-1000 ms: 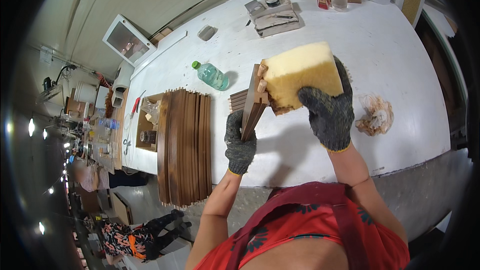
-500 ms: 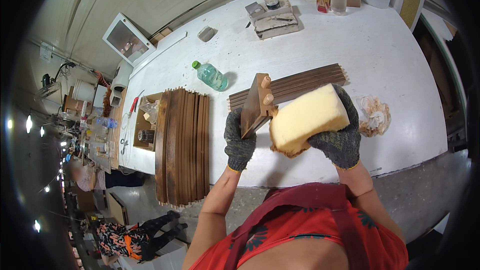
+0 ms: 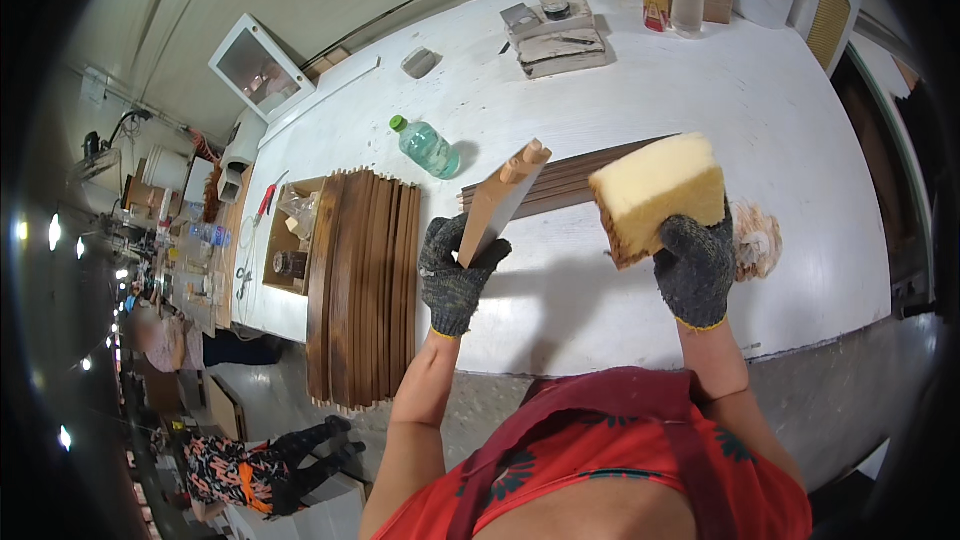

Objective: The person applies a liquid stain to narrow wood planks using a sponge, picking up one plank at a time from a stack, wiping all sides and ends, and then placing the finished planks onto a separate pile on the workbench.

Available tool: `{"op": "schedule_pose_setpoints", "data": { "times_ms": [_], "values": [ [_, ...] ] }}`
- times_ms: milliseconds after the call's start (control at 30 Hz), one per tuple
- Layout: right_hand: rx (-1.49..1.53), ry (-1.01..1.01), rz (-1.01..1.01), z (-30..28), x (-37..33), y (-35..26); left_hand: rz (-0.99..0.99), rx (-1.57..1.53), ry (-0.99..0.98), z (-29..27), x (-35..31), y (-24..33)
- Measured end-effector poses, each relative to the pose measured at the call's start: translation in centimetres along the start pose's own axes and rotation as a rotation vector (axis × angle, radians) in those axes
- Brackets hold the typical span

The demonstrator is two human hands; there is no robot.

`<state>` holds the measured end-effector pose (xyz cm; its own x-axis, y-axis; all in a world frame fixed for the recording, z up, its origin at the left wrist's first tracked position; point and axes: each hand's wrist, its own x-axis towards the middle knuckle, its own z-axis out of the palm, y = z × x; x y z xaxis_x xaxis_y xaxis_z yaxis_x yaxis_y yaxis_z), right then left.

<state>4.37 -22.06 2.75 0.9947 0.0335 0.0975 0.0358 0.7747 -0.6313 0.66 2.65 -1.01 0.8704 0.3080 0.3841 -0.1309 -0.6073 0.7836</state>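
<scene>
Near the centre of the frame, the gloved left hand [image 3: 452, 275] has its fingers around the lower end of a tilted wooden board [image 3: 492, 205]; how tightly is hard to tell. Right of centre, the gloved right hand [image 3: 697, 270] grips a yellow sponge [image 3: 660, 188], apart from the board. Behind them, more boards [image 3: 568, 183] lie on the white table [image 3: 600, 325]. A green-capped bottle [image 3: 428, 148] lies upper left of centre, and a crumpled cloth [image 3: 758, 240] sits just beside the right hand.
</scene>
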Motion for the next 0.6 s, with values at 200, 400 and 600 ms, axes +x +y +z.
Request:
{"op": "schedule_pose_setpoints", "data": {
  "times_ms": [200,400,600],
  "values": [
    [-0.122,0.0,-0.189,2.9,1.6,1.1,-0.142,-0.182,0.04,0.5,-0.3,0.0],
    [-0.552,-0.068,-0.364,2.8,3.3,2.8,-0.118,-0.228,-0.083,1.1,-1.4,-0.9],
    [-0.21,-0.077,-0.09,4.2,0.8,1.7,0.06,-0.06,-0.091,1.4,-1.1,-1.4]
  ]
}}
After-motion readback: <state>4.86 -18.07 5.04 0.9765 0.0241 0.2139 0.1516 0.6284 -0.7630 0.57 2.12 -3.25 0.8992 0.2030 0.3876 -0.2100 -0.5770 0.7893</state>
